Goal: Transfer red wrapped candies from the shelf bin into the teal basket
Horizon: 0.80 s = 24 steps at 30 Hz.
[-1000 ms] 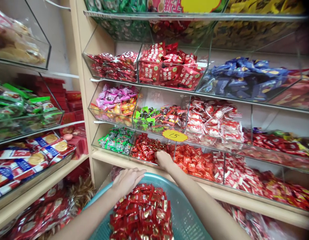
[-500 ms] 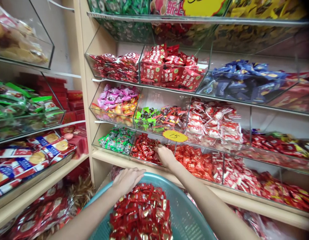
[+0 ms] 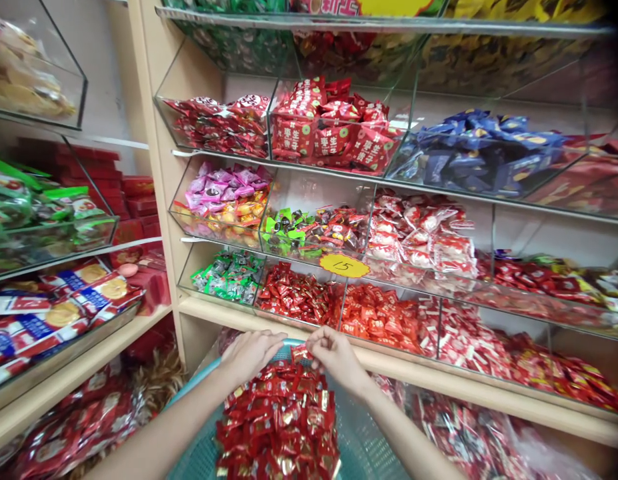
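One red-wrapped candy (image 3: 301, 352): sits pinched at the fingertips of the right hand (image 3: 333, 352), at the heap's twelve o'clock end. One candy heap (image 3: 279, 420), red and gold: lies inside the teal basket (image 3: 359, 427). One left hand (image 3: 253, 350): fingers flat, close together, at the basket rim's eleven o'clock; thumb hidden, so whether it clamps the rim, cannot tell. One lot of loose red candies (image 3: 299, 293): fills a shelf bin at twelve o'clock beyond the basket. Handling notes: a light pinch probably suffices; lowering beats dropping; a steady rim and a wrist clear of the heap should prevent slides.
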### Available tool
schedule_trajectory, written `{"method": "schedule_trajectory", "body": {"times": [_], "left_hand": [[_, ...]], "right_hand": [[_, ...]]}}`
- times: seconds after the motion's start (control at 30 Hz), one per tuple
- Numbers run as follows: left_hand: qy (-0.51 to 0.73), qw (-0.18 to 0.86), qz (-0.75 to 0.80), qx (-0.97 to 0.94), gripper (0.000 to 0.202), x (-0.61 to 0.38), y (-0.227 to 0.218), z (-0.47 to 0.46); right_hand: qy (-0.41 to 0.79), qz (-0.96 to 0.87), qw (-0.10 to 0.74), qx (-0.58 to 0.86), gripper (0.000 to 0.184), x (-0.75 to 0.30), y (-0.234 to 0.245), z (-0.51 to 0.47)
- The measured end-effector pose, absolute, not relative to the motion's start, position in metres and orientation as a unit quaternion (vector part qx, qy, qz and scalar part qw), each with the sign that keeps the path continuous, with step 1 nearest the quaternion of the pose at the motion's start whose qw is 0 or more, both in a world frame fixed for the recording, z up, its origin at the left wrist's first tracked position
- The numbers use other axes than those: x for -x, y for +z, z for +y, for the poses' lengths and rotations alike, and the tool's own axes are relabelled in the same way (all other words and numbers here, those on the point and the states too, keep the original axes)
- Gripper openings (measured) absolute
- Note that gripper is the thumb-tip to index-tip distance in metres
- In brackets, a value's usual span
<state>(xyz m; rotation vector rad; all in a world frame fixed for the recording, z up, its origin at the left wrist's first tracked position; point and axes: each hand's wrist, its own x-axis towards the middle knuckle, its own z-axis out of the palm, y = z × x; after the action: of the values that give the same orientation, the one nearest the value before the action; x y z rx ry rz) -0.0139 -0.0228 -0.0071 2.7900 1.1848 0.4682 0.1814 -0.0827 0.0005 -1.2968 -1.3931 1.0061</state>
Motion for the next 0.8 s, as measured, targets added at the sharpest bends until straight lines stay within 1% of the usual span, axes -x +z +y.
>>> {"method": "schedule_trajectory", "body": {"times": [0.1, 0.17, 0.33, 0.43, 0.5, 0.67, 0.8], "left_hand": [[0.144, 0.032, 0.388, -0.91, 0.038, 0.014, -0.006, -0.023], [0.142, 0.027, 0.389, -0.91, 0.038, 0.014, -0.006, -0.024], [0.146, 0.021, 0.388, -0.91, 0.038, 0.015, -0.005, -0.025], [0.154, 0.028, 0.385, -0.909, 0.038, 0.015, -0.006, -0.026], [0.159, 0.03, 0.387, -0.908, 0.038, 0.015, -0.007, -0.026], [0.154, 0.021, 0.393, -0.906, 0.038, 0.014, -0.007, -0.026], [0.146, 0.018, 0.395, -0.907, 0.038, 0.014, -0.005, -0.026]], "right_hand": [[0.44, -0.553, 0.488, 0.513, 0.027, -0.184, -0.009, -0.082], [0.429, -0.572, 0.475, 0.513, 0.029, -0.187, -0.011, -0.082], [0.35, -0.638, 0.382, 0.57, 0.027, -0.193, -0.015, -0.087], [0.28, -0.666, 0.377, 0.58, 0.025, -0.193, -0.015, -0.092], [0.255, -0.678, 0.37, 0.582, 0.025, -0.192, -0.014, -0.094], [0.279, -0.666, 0.34, 0.603, 0.024, -0.189, -0.012, -0.099], [0.305, -0.651, 0.338, 0.607, 0.024, -0.19, -0.013, -0.098]]}}
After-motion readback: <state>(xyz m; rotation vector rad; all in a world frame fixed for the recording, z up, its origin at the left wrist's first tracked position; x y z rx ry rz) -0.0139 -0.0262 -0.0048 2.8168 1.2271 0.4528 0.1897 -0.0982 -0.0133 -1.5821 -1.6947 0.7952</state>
